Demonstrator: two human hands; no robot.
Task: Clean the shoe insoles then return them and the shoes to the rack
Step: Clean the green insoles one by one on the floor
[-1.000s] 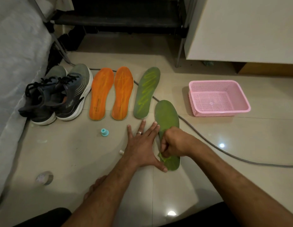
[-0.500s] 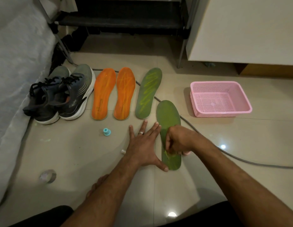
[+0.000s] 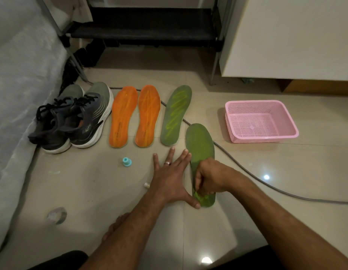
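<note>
**Working the heel of the near green insole**

Your left hand (image 3: 170, 180) lies flat on the tiled floor (image 3: 91, 191) with its fingers spread and straight, a ring on one finger; its thumb tip touches the heel end of the near green insole (image 3: 200, 145), bracing it; your right hand (image 3: 208, 178) is curled over the lower half of that insole, fingers pinching something small against a patch of bright yellow-green at the heel, though what it grips is too hidden to name.

The second green insole (image 3: 176, 115), streaked with yellow-green zigzags, lies just beyond and to the left of the near one; two orange insoles (image 3: 135, 115) lie side by side further left, and the pair of dark shoes (image 3: 76, 117) stands just beside them against the grey bedding (image 3: 19, 84); a grey cable (image 3: 266, 186) runs under the insoles and off to the right.

A pink basket (image 3: 286, 137) sits well apart to the right; a small teal cap (image 3: 127, 162) and a tiny white piece (image 3: 146, 185) lie near your left hand; the black rack (image 3: 146, 34) stands at the back.
</note>
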